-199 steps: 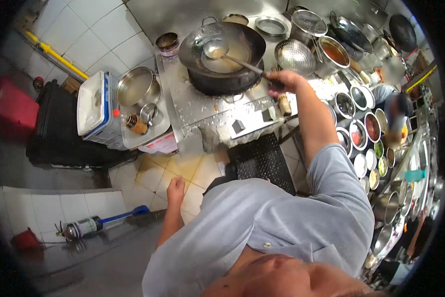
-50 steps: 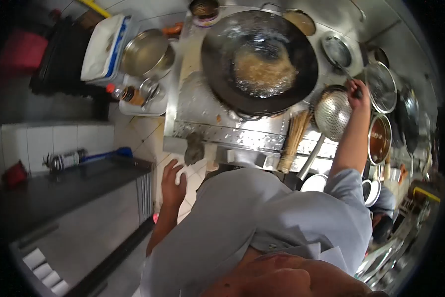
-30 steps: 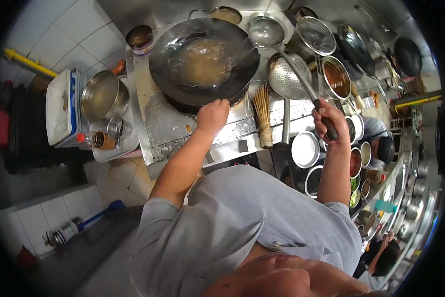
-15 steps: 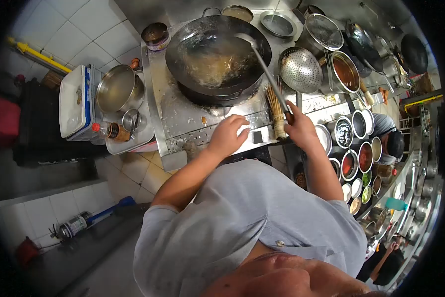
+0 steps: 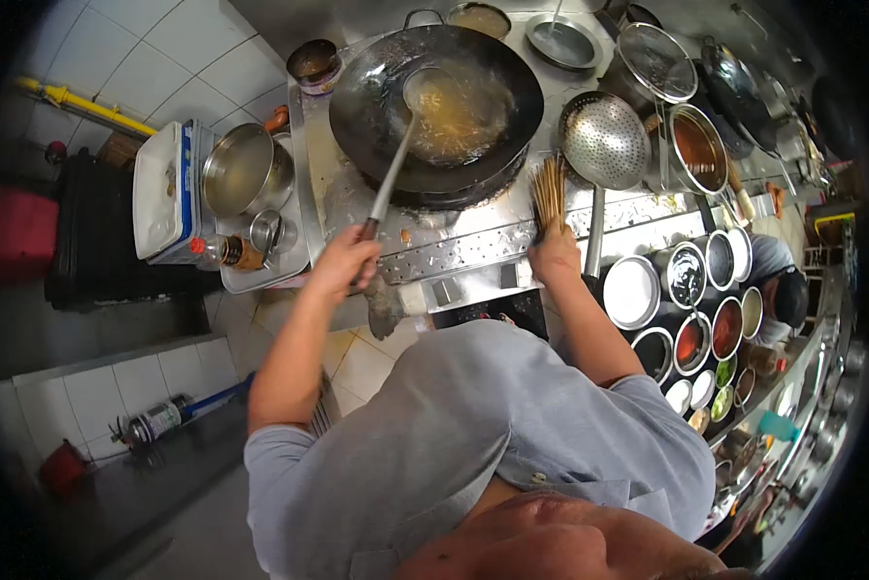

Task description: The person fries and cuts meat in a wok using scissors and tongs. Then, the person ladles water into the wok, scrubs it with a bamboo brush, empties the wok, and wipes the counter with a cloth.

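My left hand (image 5: 345, 263) is closed round the dark handle of a long metal ladle (image 5: 393, 179). The ladle's bowl dips into brownish liquid at the left part of a big black wok (image 5: 357, 126), which stands on the steel stove. My right hand (image 5: 556, 253) is wrapped round the base of a bamboo brush (image 5: 549, 193), whose bristles point away from me on the stove top, right of the wok. Just beyond the brush lies a perforated strainer (image 5: 604, 140) with its handle towards me.
At left are a steel pot (image 5: 247, 169), a bottle (image 5: 209, 249) and a white-lined crate (image 5: 161, 193). Right of the strainer stand a pot of reddish liquid (image 5: 697, 150) and several seasoning containers (image 5: 632, 293). A co-worker (image 5: 782, 290) is at the far right.
The ladle has passed from my right hand to my left, and its bowl has moved left in the wok. My right hand has taken hold of the bamboo brush.
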Demonstrator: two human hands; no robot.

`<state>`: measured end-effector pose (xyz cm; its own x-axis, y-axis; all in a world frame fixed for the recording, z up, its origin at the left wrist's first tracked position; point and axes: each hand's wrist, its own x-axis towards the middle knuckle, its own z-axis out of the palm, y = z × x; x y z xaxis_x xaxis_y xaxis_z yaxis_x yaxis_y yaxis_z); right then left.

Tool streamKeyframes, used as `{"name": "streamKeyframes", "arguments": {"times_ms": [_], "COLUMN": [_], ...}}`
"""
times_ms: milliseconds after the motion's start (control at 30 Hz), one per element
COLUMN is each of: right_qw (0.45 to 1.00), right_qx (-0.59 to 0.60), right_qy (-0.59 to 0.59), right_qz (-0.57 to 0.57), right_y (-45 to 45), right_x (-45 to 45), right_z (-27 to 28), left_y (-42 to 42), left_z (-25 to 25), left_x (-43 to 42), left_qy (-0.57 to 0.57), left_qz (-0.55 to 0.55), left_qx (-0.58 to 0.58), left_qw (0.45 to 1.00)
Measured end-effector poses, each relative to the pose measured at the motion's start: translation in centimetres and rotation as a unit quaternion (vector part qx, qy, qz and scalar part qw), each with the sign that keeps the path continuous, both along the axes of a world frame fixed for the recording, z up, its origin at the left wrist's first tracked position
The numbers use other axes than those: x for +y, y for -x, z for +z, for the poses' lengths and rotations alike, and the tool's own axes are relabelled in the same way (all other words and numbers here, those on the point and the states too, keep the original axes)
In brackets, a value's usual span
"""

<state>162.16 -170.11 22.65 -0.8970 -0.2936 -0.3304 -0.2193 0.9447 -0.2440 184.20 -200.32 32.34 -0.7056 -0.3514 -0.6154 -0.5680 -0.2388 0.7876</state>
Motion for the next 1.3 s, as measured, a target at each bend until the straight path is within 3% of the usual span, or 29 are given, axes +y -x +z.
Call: {"name": "streamKeyframes", "arguments": {"times_ms": [67, 133, 167, 200, 233, 267, 333, 367, 433, 467, 533, 567, 600, 667, 700, 767, 867, 900, 1067, 1133, 1200, 1233, 1267, 1300], "right_qw": [0.998, 0.994, 0.983, 0.983, 0.953, 0.896, 0.927, 0.918, 0.892, 0.883, 0.867, 0.891, 0.947, 0.880, 0.877, 0.818, 0.782, 0.799, 0.769, 0.780, 0.820, 0.787, 0.750, 0.782], "right_qx": [-0.037, -0.103, -0.162, -0.165, -0.205, -0.244, -0.118, -0.081, -0.148, -0.096, -0.235, -0.097, -0.029, 0.146, 0.149, 0.229, 0.261, 0.261, 0.219, 0.289, 0.245, 0.239, 0.234, 0.199], "right_qy": [-0.036, 0.008, 0.056, 0.052, 0.209, 0.358, 0.356, 0.387, 0.424, 0.439, 0.419, 0.371, 0.145, -0.029, -0.028, -0.139, -0.199, -0.165, -0.203, -0.158, -0.176, -0.180, -0.185, -0.231], "right_qz": [-0.043, -0.046, -0.060, -0.057, -0.080, -0.098, -0.009, 0.012, 0.036, 0.134, 0.129, 0.243, 0.287, 0.450, 0.456, 0.509, 0.531, 0.516, 0.566, 0.533, 0.486, 0.540, 0.591, 0.544], "right_y": [1.2, 2.5, 2.9, 2.2, 0.9, -0.1, -0.7, 0.9, 5.8, 10.2, 13.8, 17.2, 17.8, 19.3, 20.8, 22.5, 22.3, 21.2, 22.3, 21.1, 20.4, 21.2, 22.0, 22.8], "right_x": [1.2, 2.9, 3.3, 3.8, 4.7, 5.1, 4.6, 4.9, 1.8, 0.3, -6.4, -9.2, -12.3, -16.7, -18.8, -21.6, -24.0, -24.1, -24.0, -23.8, -23.5, -22.6, -22.0, -22.2], "right_z": [-4.2, -5.2, -5.8, -4.7, -2.0, 0.7, 6.0, 4.2, 9.3, 7.9, 14.1, 12.0, 15.0, 15.4, 14.0, 10.0, 13.9, 14.9, 11.2, 14.2, 13.4, 10.9, 9.8, 10.5], "left_y": [-1.8, -3.4, -4.1, -4.4, -4.3, -3.8, -2.2, -1.3, 0.0, 0.8, 2.4, 3.2, 4.1, 5.0, 5.3, 5.7, 6.3, 6.2, 5.5, 5.2, 5.5, 5.8, 6.1, 6.5], "left_z": [1.8, 2.2, 2.5, 2.8, 3.1, 4.0, 7.2, 8.8, 9.7, 10.1, 11.4, 12.1, 12.6, 13.2, 13.5, 14.0, 14.9, 15.0, 15.4, 15.4, 15.7, 15.4, 14.5, 13.5], "left_x": [-2.4, -4.3, -4.8, -5.3, -5.7, -5.7, -5.1, -4.6, -5.1, -5.4, -5.9, -6.0, -6.2, -6.5, -6.5, -5.6, -5.1, -4.9, -5.2, -5.3, -5.5, -5.8, -6.3, -6.7], "left_qy": [0.060, 0.371, 0.366, 0.534, 0.684, 0.681, 0.659, 0.656, 0.642, 0.636, 0.628, 0.614, 0.602, 0.593, 0.586, 0.601, 0.613, 0.605, 0.612, 0.617, 0.651, 0.653, 0.709, 0.762], "left_qz": [-0.036, -0.167, -0.165, -0.181, -0.187, -0.182, -0.204, -0.231, -0.249, -0.262, -0.257, -0.265, -0.270, -0.269, -0.271, -0.275, -0.287, -0.299, -0.310, -0.312, -0.338, -0.344, -0.344, -0.336], "left_qx": [-0.036, -0.139, -0.145, -0.114, -0.079, -0.084, -0.142, -0.160, -0.157, -0.150, -0.130, -0.122, -0.114, -0.108, -0.100, -0.110, -0.122, -0.127, -0.124, -0.116, -0.150, -0.141, -0.139, -0.137], "left_qw": [0.997, 0.903, 0.904, 0.818, 0.701, 0.705, 0.710, 0.701, 0.708, 0.710, 0.723, 0.733, 0.743, 0.751, 0.757, 0.743, 0.726, 0.727, 0.717, 0.713, 0.663, 0.660, 0.600, 0.537]}}
